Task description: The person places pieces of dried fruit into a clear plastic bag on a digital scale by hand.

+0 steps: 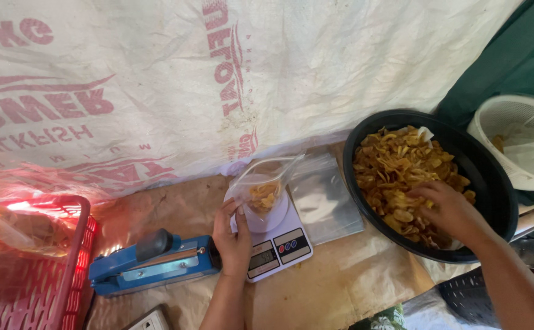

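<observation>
While left hand point(233, 235) pinches crinkly clear bag point(261, 183) | right hand point(450, 211) cupped open on crisp golden chips point(395, 165)

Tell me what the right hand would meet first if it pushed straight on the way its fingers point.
The right hand points left and down into the black basin, its fingers already among the fried chips. More chips come first, then probably the basin's far wall, though depth is unclear.

Golden-brown chips point(401, 177) in a black basin point(493, 177), blue sealer point(151, 263), red basket point(65, 275), white scale point(279, 238).
</observation>
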